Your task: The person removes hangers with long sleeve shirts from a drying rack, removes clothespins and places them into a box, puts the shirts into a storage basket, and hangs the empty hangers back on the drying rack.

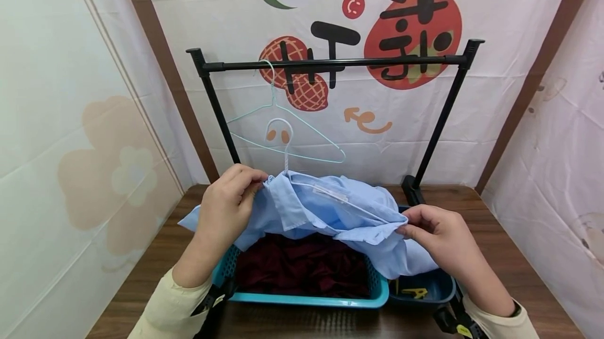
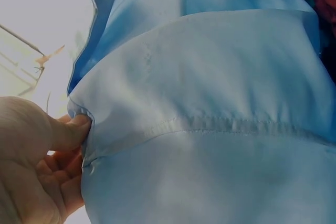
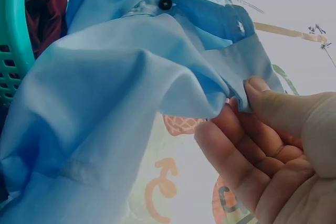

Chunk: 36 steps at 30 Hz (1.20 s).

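Note:
A light blue collared shirt is stretched between both hands above a teal basket. My left hand pinches the cloth beside the collar, thumb against fingers. On the other side, my right hand pinches the collar's edge, as the right wrist view shows at the thumb. A white hanger pokes its hook up out of the shirt by the collar; its lower part is hidden in the cloth. Dark buttons show on the shirt front.
The teal basket holds dark red cloth. To its right, a navy bin contains yellow clips. Behind stands a black rack with a mint wire hanger on its bar, all on a wooden table.

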Tool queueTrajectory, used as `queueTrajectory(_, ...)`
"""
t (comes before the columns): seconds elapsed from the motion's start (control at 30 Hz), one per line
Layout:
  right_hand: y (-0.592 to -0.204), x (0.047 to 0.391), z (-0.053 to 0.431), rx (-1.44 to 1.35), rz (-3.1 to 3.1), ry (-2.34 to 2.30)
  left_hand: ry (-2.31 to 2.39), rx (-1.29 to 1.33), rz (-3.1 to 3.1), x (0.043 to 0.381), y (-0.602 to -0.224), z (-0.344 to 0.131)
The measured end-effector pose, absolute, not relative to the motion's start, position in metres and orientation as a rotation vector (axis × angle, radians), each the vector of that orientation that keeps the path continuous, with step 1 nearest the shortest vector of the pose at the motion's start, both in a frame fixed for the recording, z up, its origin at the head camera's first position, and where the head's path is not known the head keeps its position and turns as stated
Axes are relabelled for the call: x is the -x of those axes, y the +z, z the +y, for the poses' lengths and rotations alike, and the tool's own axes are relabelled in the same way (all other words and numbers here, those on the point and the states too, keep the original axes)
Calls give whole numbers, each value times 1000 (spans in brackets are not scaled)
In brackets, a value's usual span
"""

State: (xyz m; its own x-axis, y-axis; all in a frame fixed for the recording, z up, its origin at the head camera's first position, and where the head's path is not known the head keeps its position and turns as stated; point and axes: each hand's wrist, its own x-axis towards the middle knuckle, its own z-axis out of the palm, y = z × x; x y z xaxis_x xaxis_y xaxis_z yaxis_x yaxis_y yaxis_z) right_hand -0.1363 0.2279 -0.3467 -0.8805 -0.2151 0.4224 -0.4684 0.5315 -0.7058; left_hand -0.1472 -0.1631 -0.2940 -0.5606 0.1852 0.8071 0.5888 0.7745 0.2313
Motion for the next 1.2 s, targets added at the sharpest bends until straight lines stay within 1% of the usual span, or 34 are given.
queueTrajectory(0.53, -351, 142, 227, -530, -2439, 1465, -648, 513, -2120, 147, -296, -163)
queueTrajectory(0.83, -353, 143, 226, -552, -2413, 1587, -677, 479, -2108, 147, -299, -162)
queueTrajectory(1.2, -356, 145, 227, -597, -2415, 1612, -690, 433, -2115, 149, -302, -161)
